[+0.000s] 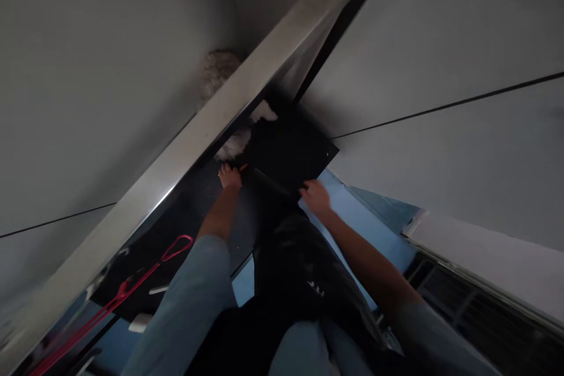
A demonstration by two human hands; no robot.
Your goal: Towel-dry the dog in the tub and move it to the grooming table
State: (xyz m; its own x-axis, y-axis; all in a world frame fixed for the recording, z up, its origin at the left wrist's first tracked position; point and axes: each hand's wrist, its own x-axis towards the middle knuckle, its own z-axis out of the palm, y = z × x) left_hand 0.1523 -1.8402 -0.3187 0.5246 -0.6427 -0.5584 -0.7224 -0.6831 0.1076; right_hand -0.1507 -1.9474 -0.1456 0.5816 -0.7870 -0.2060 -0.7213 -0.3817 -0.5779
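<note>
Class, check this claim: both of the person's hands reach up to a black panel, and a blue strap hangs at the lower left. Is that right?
Not quite. The head view shows the strap is red, not blue. The left hand and right hand do reach up to the black panel.

Glossy metal rail (211, 123), matt black panel (291, 153)

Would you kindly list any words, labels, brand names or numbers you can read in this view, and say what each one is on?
None can be read.
Small white marks on the black bag below the right hand: too blurred to read.
The black panel, red strap and white wall panels show no text.
</note>
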